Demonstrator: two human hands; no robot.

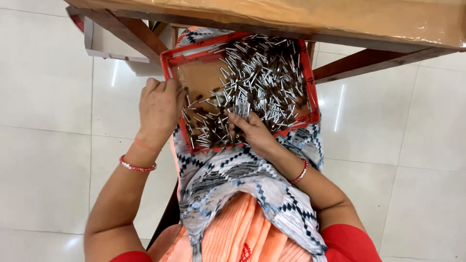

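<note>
**Hands in a tray of metal pins**

A red tray (167, 65) rests on the person's lap, heaped with small metal pins (262, 80). The left hand (160, 106) curls over the tray's left edge, gripping it. The right hand (255, 133) pinches a bunch of pins.
</note>
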